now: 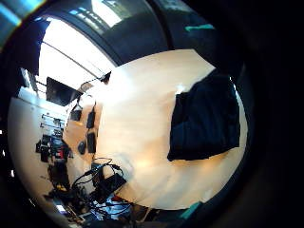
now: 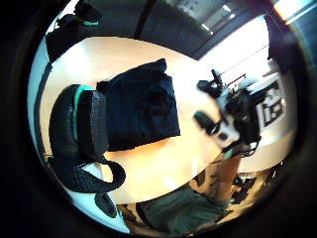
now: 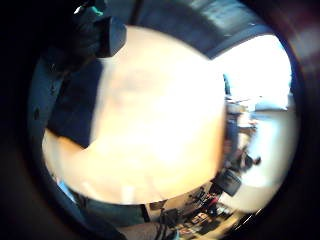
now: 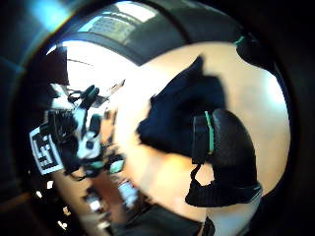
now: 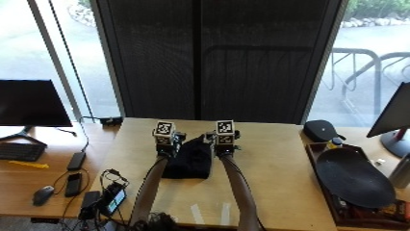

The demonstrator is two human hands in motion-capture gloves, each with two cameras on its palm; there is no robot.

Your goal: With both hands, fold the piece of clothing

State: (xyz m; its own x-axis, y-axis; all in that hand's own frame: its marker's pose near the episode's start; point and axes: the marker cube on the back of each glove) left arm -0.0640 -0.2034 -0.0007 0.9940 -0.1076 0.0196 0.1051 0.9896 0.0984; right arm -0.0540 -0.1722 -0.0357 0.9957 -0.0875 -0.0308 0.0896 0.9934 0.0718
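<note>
While a black monitor (image 5: 31, 103) stands at the far left with a keyboard (image 5: 19, 151) below it, a mouse (image 5: 42, 194), a phone (image 5: 74, 181) and a tangle of cables (image 5: 106, 195) lie on the side desk beside the pale wooden table (image 5: 275, 163). Moving inward, the left hand (image 5: 166, 146) hangs over the left edge of the dark garment (image 5: 189, 161), which lies folded into a compact block near the middle of the table, closer to the far edge. Whether the left hand's fingers grip the cloth or rest straight cannot be told, as the glove hides them from above. Opposite it, the right hand (image 5: 224, 146) sits at the garment's right edge, and its fingers are likewise hidden, so its hold cannot be told either. Both forearms reach up from the near edge and frame the cloth between them. Further right lie a small dark pouch (image 5: 322, 130) and a large dark oval dish (image 5: 353, 176) on a tray (image 5: 323, 180), with a second monitor (image 5: 395, 120) at the far right. Behind the table stands a dark screened window panel (image 5: 211, 57).
</note>
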